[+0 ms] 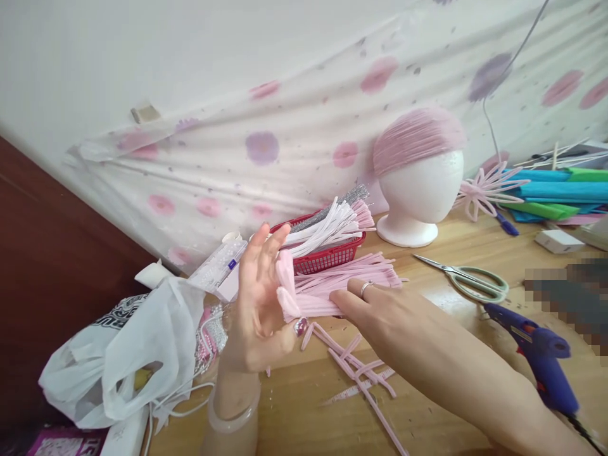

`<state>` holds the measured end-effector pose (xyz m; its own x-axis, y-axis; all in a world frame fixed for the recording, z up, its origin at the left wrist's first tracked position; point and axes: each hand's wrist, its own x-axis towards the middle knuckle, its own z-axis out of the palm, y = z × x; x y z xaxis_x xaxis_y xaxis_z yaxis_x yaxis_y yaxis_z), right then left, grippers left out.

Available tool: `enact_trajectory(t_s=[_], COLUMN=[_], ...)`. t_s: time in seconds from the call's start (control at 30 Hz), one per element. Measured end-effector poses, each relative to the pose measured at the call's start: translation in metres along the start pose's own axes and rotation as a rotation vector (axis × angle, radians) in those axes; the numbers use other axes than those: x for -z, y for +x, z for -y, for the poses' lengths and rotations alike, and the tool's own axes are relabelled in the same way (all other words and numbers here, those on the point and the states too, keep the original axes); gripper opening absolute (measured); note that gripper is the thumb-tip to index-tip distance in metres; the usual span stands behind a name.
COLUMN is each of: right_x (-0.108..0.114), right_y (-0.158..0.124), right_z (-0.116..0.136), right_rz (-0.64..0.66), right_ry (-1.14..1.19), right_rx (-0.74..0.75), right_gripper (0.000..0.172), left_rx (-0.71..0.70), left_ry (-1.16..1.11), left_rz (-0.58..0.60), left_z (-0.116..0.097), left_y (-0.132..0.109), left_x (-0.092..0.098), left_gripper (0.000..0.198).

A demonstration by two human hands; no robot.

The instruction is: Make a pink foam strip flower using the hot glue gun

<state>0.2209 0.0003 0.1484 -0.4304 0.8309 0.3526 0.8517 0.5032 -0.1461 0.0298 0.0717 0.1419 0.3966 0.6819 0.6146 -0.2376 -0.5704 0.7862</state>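
A fuzzy pink pipe-cleaner piece, bent into loops [287, 288], sits between the thumb and fingers of my left hand [259, 304]. Its upper fingers point upward, and a pale bangle circles the wrist. My right hand [375, 310], with a ring on one finger, reaches across from the right. Its bent fingers press into a bundle of straight pink pipe cleaners [351, 272] on the table; the fingertips are partly hidden. Below the hands lie several loose pink pipe-cleaner pieces [354, 361], some across a measuring tape [361, 386].
Behind the bundle stands a red basket [327, 256] of white, pink and silver stems. A white foam head [418, 190] wears a pink covering. Scissors [475, 282] and a blue glue gun [541, 354] lie right. A white plastic bag [128, 354] sits left; a pink pipe-cleaner flower [479, 190] lies farther back.
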Motion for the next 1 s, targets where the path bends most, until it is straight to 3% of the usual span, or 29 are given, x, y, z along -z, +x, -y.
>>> enact_trajectory(t_s=[0.2, 0.67, 0.77, 0.87, 0.93, 1.0], right_x=[-0.001, -0.001, 0.0, -0.001, -0.001, -0.002], right_y=[-0.003, 0.001, 0.001, 0.006, 0.013, 0.019], right_z=[0.001, 0.001, 0.001, -0.003, -0.008, -0.013], right_rz=[-0.103, -0.08, -0.038, 0.047, 0.101, 0.141], right_ry=[-0.04, -0.002, -0.002, 0.026, 0.115, 0.258], right_rx=[0.005, 0.008, -0.009, -0.048, -0.065, -0.061], right_gripper=[0.044, 0.04, 0.04, 0.029, 0.018, 0.023], left_rx=[-0.035, 0.001, 0.006, -0.014, -0.04, -0.025], left_ry=[0.124, 0.148, 0.151, 0.094, 0.051, 0.058], left_rz=[-0.049, -0.058, -0.065, -0.032, -0.045, -0.123], left_z=[-0.004, -0.01, -0.01, -0.009, -0.006, -0.001], left_y=[-0.001, 0.001, 0.001, 0.003, 0.006, 0.008], left_x=[0.001, 0.001, 0.001, 0.005, 0.009, 0.013], left_gripper=[0.093, 0.08, 0.078, 0.075, 0.067, 0.051])
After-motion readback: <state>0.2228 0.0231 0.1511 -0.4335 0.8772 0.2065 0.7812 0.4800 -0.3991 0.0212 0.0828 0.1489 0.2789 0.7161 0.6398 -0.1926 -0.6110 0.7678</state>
